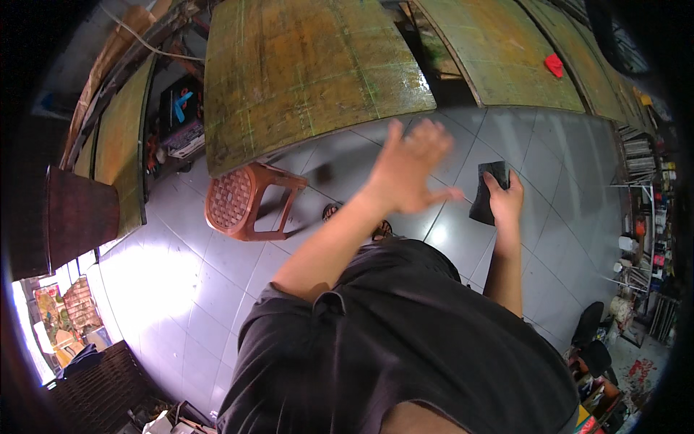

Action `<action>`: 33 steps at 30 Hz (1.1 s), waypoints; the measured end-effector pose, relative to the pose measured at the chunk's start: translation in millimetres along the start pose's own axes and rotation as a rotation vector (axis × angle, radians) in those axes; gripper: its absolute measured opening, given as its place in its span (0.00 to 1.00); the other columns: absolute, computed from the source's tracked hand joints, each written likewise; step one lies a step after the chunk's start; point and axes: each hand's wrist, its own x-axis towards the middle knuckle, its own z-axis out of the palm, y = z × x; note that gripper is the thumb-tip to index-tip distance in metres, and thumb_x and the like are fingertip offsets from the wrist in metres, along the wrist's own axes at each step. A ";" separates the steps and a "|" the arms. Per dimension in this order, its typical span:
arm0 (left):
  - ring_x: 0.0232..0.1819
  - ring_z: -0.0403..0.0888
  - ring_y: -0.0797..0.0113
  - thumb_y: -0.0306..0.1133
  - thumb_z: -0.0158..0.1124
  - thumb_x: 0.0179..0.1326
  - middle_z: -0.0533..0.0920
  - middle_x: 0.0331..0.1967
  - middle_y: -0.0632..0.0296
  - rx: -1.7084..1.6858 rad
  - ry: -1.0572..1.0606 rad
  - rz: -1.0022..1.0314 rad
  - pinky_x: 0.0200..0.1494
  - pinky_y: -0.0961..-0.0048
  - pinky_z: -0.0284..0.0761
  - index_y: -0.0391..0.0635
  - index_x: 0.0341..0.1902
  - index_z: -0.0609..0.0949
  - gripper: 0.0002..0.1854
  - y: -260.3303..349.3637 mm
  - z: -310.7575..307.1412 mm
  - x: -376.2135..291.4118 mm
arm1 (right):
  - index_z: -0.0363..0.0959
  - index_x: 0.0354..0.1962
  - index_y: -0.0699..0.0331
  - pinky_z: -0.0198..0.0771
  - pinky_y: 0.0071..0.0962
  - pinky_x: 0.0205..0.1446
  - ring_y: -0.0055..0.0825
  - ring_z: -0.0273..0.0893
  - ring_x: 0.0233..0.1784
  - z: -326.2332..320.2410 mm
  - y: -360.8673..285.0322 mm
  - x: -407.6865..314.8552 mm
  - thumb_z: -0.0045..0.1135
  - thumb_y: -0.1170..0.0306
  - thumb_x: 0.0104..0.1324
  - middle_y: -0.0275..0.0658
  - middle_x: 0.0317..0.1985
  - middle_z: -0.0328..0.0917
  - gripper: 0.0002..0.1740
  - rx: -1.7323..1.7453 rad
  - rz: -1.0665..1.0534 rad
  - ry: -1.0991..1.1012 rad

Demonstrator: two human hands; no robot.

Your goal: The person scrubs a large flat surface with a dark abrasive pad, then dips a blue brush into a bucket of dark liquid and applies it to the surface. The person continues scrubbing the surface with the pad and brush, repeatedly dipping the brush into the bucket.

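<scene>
My left hand (415,165) is held out over the floor, blurred, with its fingers spread and nothing in it. Just beyond its fingertips is the near edge of a large board (314,70) with a mottled olive-brown, glossy surface and pale green lines. On the right, my right hand (507,200) grips a bent dark sheet (480,209), possibly sandpaper. The thumb lies on top of the sheet, and the other fingers are mostly hidden behind it. Both hands are apart from the board.
A brown plastic stool (230,198) with a woven-pattern seat stands partly under the board's left corner. Another board (499,54) lies at the upper right, with a red item (553,65) on it. Cluttered shelving (650,217) lines the right side. Grey tiles (542,233) cover the floor.
</scene>
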 end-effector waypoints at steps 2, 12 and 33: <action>0.69 0.45 0.56 0.67 0.42 0.53 0.53 0.66 0.50 0.167 0.145 -0.232 0.65 0.43 0.36 0.45 0.63 0.61 0.42 -39.5 -26.8 -0.2 | 0.72 0.32 0.67 0.67 0.24 0.34 0.23 0.72 0.27 1.8 -3.8 -2.4 0.60 0.70 0.50 0.36 0.26 0.77 0.12 0.110 0.001 0.005; 0.70 0.41 0.55 0.68 0.42 0.53 0.53 0.66 0.49 0.111 -0.110 -0.187 0.66 0.46 0.31 0.43 0.64 0.60 0.44 -17.9 -0.2 21.9 | 0.71 0.33 0.69 0.67 0.24 0.34 0.21 0.71 0.29 -13.1 22.8 -2.7 0.60 0.72 0.51 0.35 0.27 0.76 0.12 0.098 0.029 0.033; 0.67 0.49 0.47 0.67 0.36 0.56 0.57 0.63 0.42 0.485 0.146 -0.557 0.63 0.45 0.42 0.32 0.62 0.60 0.47 -70.5 -4.5 4.4 | 0.72 0.34 0.70 0.67 0.24 0.38 0.21 0.72 0.32 -28.7 22.0 4.1 0.60 0.72 0.52 0.36 0.30 0.77 0.13 0.122 0.052 0.083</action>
